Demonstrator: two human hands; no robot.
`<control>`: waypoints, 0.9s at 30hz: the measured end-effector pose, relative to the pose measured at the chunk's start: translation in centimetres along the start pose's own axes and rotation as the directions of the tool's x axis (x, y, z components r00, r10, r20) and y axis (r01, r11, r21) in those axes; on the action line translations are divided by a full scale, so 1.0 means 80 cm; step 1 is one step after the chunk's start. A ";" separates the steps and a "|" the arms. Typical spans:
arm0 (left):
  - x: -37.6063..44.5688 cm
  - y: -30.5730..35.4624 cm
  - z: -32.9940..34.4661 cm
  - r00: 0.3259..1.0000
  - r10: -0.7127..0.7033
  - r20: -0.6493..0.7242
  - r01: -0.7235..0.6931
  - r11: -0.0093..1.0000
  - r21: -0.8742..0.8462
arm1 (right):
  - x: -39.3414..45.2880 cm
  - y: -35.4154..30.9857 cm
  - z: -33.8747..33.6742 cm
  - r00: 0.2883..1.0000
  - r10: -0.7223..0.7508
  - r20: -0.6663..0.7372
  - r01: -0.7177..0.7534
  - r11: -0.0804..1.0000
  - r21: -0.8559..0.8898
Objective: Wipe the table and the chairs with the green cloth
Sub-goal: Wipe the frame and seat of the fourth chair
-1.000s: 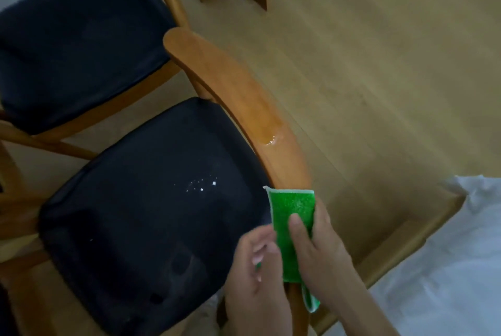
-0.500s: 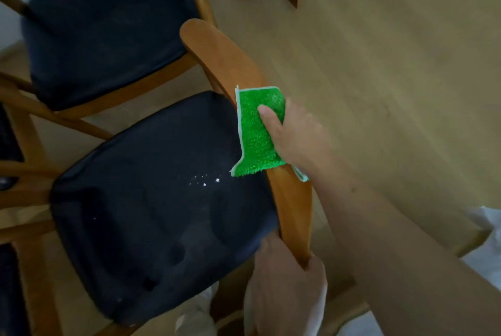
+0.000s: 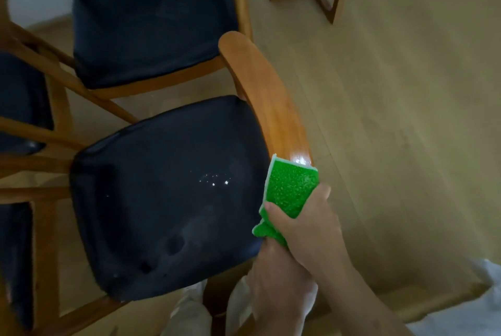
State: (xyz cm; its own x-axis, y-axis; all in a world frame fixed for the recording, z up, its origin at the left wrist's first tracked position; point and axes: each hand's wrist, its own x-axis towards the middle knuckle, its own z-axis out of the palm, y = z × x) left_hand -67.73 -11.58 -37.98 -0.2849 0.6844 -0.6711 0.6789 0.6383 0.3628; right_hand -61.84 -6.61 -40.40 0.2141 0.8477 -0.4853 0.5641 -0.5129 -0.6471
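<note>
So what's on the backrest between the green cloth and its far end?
In the head view, only bare wood: the curved backrest runs clear beyond the green cloth, apart from a wet glossy patch at the cloth's edge.

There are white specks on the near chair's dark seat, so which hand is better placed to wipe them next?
Right. The right hand already holds the green cloth on the backrest beside the seat; the left hand grips the frame below.
</note>
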 end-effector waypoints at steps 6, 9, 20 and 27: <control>0.005 0.007 0.001 0.992 -0.122 0.030 0.124 0.991 -0.050 | 0.049 -0.045 0.002 0.986 -0.045 -0.160 0.001 0.963 -0.269; 0.007 0.008 0.006 0.990 -0.140 0.003 0.140 0.989 -0.038 | 0.093 -0.076 -0.002 0.982 -0.123 -0.144 0.068 0.938 -0.341; 0.013 0.000 0.026 0.992 -0.108 -0.068 0.107 0.994 -0.013 | 0.181 -0.122 -0.011 0.973 -0.230 -0.026 0.216 0.943 -0.254; 0.008 0.004 0.017 0.996 -0.072 -0.054 0.069 0.996 -0.048 | 0.072 -0.039 -0.014 0.991 -0.096 -0.092 0.086 0.991 -0.102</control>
State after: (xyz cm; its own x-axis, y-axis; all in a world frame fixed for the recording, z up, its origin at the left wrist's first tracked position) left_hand -66.76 -11.48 -39.18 -0.3690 0.6551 -0.6593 0.6246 0.7001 0.3460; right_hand -61.51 0.02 -40.48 0.2315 0.9019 -0.3647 0.6590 -0.4211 -0.6231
